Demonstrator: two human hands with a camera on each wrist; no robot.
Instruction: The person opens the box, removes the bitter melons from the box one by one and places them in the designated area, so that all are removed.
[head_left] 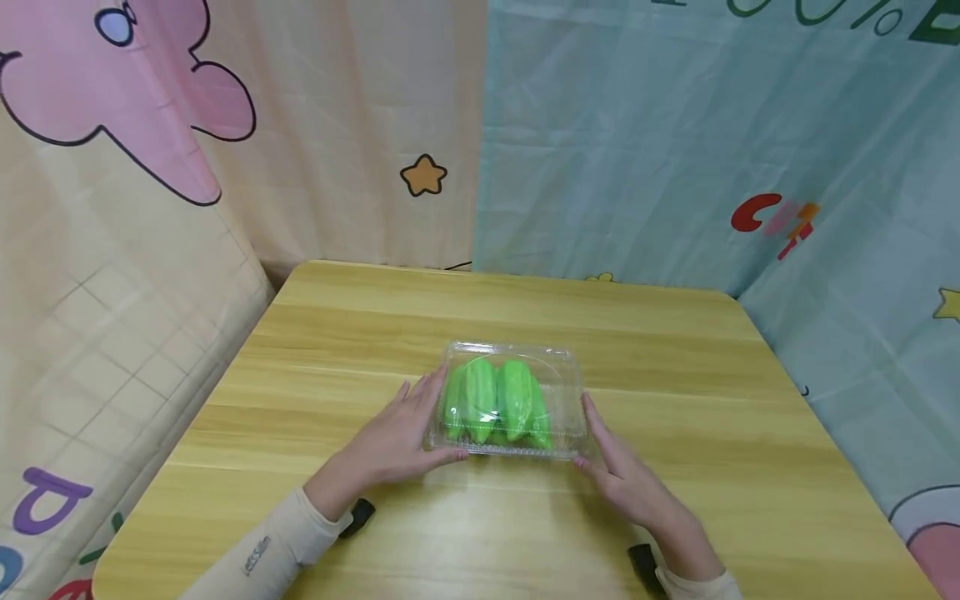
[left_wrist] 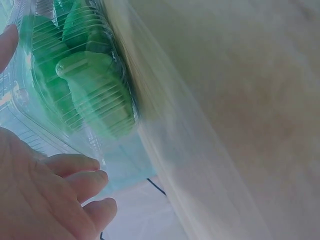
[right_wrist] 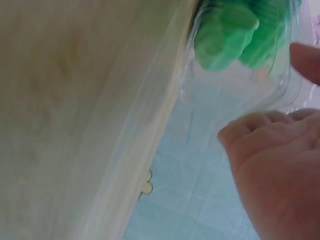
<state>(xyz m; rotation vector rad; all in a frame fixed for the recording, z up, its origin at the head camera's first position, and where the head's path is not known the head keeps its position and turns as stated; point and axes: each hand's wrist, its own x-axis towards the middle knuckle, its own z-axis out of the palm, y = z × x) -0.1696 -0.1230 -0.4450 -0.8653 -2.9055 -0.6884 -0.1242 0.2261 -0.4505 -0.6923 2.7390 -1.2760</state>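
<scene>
A clear plastic clamshell box (head_left: 564, 392) stands on the wooden table, its lid down. Inside lie several bright green, ridged, tapered pieces (head_left: 516, 400) like fruit or vegetables; their exact kind is unclear. My left hand (head_left: 397, 433) is at the box's left side, fingers extended along the edge and thumb by the front left corner. At the opposite side is my right hand (head_left: 630, 483), its fingers fairly straight and its thumb near the front right corner. The wrist views show the left fingers (left_wrist: 75, 172) and right fingers (right_wrist: 260, 122) close beside the box; firm contact is hard to judge.
The light wooden table (head_left: 375, 308) has rounded back corners. Printed curtains hang behind and at both sides, a cream one (head_left: 337, 125) on the left and a blue one (head_left: 600, 150) on the right. A dark strap piece (head_left: 357, 517) shows under the left wrist.
</scene>
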